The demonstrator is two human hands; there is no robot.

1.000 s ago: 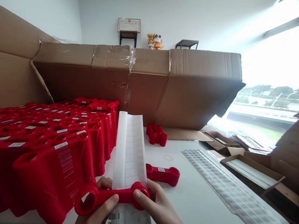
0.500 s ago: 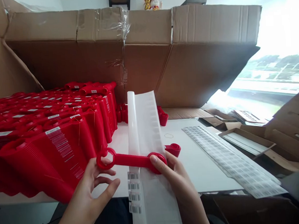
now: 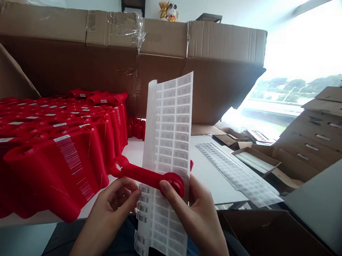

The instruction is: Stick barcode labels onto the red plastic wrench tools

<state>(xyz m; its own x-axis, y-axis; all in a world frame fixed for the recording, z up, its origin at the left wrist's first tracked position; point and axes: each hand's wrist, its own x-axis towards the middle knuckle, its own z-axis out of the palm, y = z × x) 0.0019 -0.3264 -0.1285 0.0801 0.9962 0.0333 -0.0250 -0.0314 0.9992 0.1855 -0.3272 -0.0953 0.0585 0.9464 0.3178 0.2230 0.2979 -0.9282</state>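
Observation:
My right hand [image 3: 197,211] grips a short stack of red ring-ended plastic pieces [image 3: 145,176], thumb on the right-hand ring. The same hand holds a sheet of barcode stickers [image 3: 173,124] behind the pieces. The sheet stands upright, its left side curled over, and a column of printed barcode stickers [image 3: 142,209] shows along its lower left edge. My left hand [image 3: 113,205] is closed in a pinch, thumb and fingertips at the topmost sticker of that column. The left ring of the red stack sits just above these fingers.
Rows of stacked red pieces [image 3: 59,150], many with barcode stickers, fill the left of the white table [image 3: 217,179]. More sticker sheets [image 3: 234,174] lie at the right. A large cardboard box [image 3: 165,37] leans behind. Open cartons [image 3: 256,159] stand further right.
My left hand has closed from spread fingers into a pinch at the sheet's left edge. The sheet has turned, now showing its rows of labels. The red stack tilts down to the right.

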